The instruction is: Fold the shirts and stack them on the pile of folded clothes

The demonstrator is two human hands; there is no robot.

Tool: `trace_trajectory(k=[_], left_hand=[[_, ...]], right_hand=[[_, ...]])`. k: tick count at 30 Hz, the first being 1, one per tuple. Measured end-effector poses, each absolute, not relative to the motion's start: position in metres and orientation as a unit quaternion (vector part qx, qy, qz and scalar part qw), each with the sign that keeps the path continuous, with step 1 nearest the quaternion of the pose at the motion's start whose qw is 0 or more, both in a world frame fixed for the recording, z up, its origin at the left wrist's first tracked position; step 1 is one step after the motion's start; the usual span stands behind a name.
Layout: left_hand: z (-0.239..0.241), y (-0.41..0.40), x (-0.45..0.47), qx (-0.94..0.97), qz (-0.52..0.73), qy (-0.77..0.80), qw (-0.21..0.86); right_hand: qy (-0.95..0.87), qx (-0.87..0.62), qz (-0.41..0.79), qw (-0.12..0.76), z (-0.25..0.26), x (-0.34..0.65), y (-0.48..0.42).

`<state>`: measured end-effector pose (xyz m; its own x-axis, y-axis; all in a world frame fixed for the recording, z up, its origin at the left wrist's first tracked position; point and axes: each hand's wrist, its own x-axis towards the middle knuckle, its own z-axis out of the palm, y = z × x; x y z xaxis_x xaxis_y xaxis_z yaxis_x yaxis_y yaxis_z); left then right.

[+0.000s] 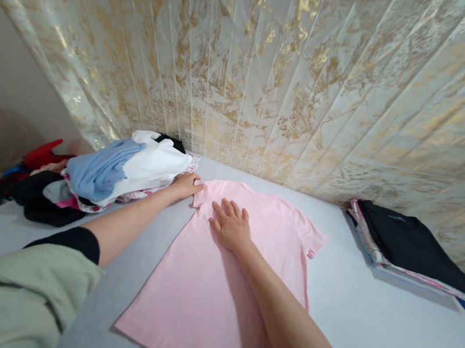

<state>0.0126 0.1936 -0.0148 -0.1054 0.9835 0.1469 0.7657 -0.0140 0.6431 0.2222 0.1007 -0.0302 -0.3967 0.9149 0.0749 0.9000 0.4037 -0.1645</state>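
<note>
A pink T-shirt (204, 299) lies spread out on the white table, its collar toward the wall and its hem toward me. My left hand (186, 185) is at the shirt's left sleeve, with the fingertips closed on the sleeve's edge. Flat on the upper chest of the shirt rests my right hand (231, 225), fingers spread and holding nothing. The right sleeve (311, 236) lies out to the side, its cuff slightly crumpled.
Left of the shirt is a loose heap of clothes with a light blue garment (103, 168) and a white garment (157, 165). A folded stack topped by a black garment (415, 244) sits at the right. Behind the white table (365, 336) hangs a gold-patterned curtain (273, 86).
</note>
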Motion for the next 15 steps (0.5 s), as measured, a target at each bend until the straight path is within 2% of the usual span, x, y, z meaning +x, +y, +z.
trace_trajectory(k=[7,12,15], left_hand=[[-0.02,0.198,0.009,0.596,0.368,0.659,0.273],[-0.022,0.201,0.001,0.56,0.424,0.638,0.316],[-0.026,0.204,-0.001,0.532,0.46,0.636,0.318]], right_hand=[[-0.83,-0.548,0.032,0.1,-0.026,0.216,0.102],[-0.8,-0.594,0.025,0.078,-0.01,0.194,0.114],[-0.795,-0.594,0.013,0.124,-0.015,0.185,0.115]])
